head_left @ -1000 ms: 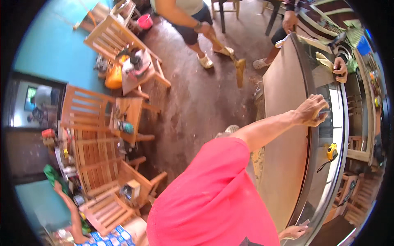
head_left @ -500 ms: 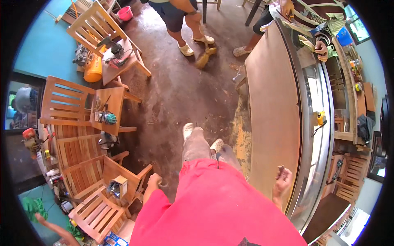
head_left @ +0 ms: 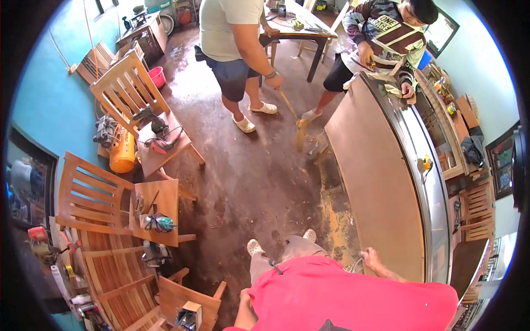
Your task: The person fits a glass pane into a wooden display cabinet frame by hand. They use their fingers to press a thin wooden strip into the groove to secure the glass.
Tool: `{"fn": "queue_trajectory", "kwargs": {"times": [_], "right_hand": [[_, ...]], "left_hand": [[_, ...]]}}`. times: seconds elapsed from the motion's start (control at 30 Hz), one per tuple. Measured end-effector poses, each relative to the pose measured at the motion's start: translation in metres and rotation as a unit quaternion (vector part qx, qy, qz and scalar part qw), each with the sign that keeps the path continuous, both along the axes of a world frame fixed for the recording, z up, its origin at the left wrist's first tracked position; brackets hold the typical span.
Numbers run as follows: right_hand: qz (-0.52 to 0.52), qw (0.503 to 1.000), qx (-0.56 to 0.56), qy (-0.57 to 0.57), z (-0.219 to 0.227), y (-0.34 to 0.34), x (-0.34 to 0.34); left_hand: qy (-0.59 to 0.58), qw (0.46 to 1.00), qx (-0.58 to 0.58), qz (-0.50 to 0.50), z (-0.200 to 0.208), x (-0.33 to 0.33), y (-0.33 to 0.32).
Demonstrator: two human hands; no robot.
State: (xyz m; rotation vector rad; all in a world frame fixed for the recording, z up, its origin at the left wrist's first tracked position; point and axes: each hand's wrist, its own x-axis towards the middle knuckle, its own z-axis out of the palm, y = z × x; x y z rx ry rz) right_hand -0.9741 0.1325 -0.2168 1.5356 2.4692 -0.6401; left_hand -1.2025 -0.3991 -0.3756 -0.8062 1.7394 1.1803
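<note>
My right hand (head_left: pixel 372 259) is by the near left edge of a large cabinet (head_left: pixel 381 182) that has a brown wooden panel and a metal-and-glass side. Its fingers are bent together, and a thin pale loop, like cord or wire, shows just beside them; what they grip is too small to make out. Low against my red shirt (head_left: pixel 337 295) hangs my left hand (head_left: pixel 244 298), its fingers mostly hidden. The left hand is nearest to a wooden chair (head_left: pixel 190 298) carrying an open cardboard box (head_left: pixel 190 315).
One person ahead sweeps with a broom (head_left: pixel 300 132); another works at the cabinet's far end. Wooden chairs on the left hold a corded power tool (head_left: pixel 159 222) and a drill (head_left: pixel 152 118). An orange compressor (head_left: pixel 122 151) stands behind them. Sawdust (head_left: pixel 338 226) lies beside the cabinet.
My view has tilted up, showing more of the room. My right hand has moved from above the panel to its left edge. The sweeper's broom has shifted right.
</note>
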Motion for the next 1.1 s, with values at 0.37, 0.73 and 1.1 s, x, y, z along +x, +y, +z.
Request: {"fn": "queue_trajectory", "kwargs": {"times": [0.37, 0.73, 1.1], "right_hand": [[0.086, 0.985, -0.13, 0.075, 0.061, -0.107, -0.228], [-0.055, 0.992, -0.096, -0.063, -0.034, -0.11, 0.032], [0.101, 0.983, -0.144, -0.06, -0.09, -0.087, 0.066]], "left_hand": [[0.054, 0.985, -0.059, 0.153, -0.002, -0.141, -0.079], [0.2, 0.942, -0.057, -0.262, 0.002, -0.144, 0.035], [0.071, 0.975, -0.075, -0.196, -0.015, -0.153, 0.053]]}}
